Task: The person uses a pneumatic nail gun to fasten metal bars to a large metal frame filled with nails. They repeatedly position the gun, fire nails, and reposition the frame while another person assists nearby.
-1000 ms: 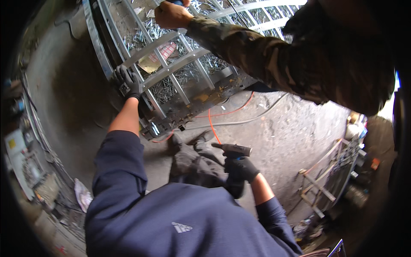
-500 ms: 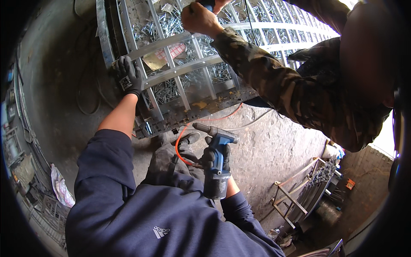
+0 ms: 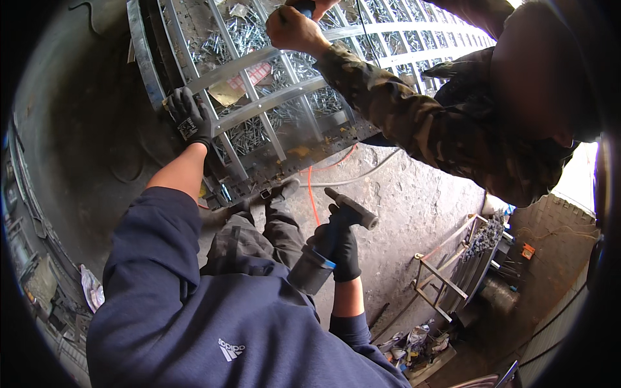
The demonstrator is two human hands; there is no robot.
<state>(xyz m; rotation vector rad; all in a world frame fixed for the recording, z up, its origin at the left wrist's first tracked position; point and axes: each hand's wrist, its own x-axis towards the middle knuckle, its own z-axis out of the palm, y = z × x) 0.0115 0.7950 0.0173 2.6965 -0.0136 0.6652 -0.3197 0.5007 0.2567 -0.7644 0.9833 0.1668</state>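
Note:
My left hand (image 3: 189,116), in a dark glove, lies on the near left edge of a riveted metal lattice (image 3: 272,101). Its fingers stretch forward over the edge strips. In my gloved right hand (image 3: 346,249) is a blue and grey air rivet gun (image 3: 352,208), held by its handle in front of my body. The gun's nose points up and left, apart from the lattice; its round canister hangs low near my sweatshirt. Under the bars, many loose rivets (image 3: 252,132) cover the worktable (image 3: 294,161). A red and white packet (image 3: 252,75) lies among them.
Across the lattice, a co-worker in a camouflage sleeve (image 3: 381,90) holds a blue tool over the bars. An orange hose (image 3: 312,194) trails below the table edge. To the right stand a metal rack (image 3: 443,284) and scrap (image 3: 417,343). Clutter lines the left wall.
The rivet gun in my right hand has turned, its canister swinging left and its body shifting slightly right and down. My left hand stays on the lattice edge. The whole view has shifted slightly.

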